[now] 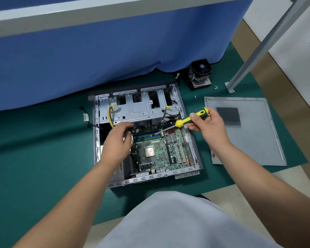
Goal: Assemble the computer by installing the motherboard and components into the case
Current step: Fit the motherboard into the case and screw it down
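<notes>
Green motherboard (161, 151) lies flat inside the open grey case (195, 140).

Drive cage (143, 108) and yellow cable (110, 115) crowd the motherboard's (157, 151) far edge.

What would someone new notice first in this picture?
Probably the yellow-and-green screwdriver gripped in the right hand, its tip angled down toward the green motherboard lying in the open case at centre. Next, the grey side panel flat on the mat to the right.
</notes>
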Tool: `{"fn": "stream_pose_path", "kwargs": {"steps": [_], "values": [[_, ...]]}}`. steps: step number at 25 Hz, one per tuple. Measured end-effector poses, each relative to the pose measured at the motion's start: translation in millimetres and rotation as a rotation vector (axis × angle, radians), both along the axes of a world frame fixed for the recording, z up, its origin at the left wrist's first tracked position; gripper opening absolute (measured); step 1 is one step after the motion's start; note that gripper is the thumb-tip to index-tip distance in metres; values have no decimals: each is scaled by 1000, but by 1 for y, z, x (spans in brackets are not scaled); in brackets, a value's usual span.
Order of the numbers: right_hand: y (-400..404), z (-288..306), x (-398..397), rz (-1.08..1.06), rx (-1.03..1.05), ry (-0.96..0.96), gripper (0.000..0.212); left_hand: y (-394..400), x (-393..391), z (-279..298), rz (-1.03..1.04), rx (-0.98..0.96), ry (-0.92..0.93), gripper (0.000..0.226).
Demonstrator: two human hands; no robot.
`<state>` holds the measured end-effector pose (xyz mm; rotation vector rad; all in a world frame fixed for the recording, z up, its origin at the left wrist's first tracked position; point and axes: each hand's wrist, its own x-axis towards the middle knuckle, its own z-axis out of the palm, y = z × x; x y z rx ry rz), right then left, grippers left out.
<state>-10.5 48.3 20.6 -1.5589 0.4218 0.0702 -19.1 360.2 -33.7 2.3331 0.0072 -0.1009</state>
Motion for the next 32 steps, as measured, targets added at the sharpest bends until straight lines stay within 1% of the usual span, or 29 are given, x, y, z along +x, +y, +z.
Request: {"fn": "stream_pose_path", "kwargs": {"steps": [2, 3, 4, 8, 12, 15, 18, 24, 32], "values": [[-6, -3, -2, 116, -121, 10, 23, 11, 3, -12, -157, 331, -56, 45], [-7, -5, -4, 181, -167, 7, 23, 14, 2, -17, -198, 438, -62, 50], [-8, -7, -6, 245, -213, -4, 24, 15, 0, -22, -215, 498, -66, 53], [-8, -14, -14, 493, -502, -59, 31, 15, -4, -29, -178, 548, -76, 56], [-8, -17, -18, 708, -737, -122, 40, 13, -3, -28, -148, 560, -83, 55], [-9, -21, -22, 827, -885, -140, 45, 13, -3, -28, -145, 561, -64, 51], [-15, -27, -27, 864, -909, -132, 47, 12, -2, -26, -144, 561, -30, 47], [-18, -38, -32, 863, -850, -113, 46, 10, -4, -24, -111, 533, -17, 40], [-15, -45, -37, 873, -860, -100, 46, 10, -3, -23, -114, 519, -12, 38]]}}
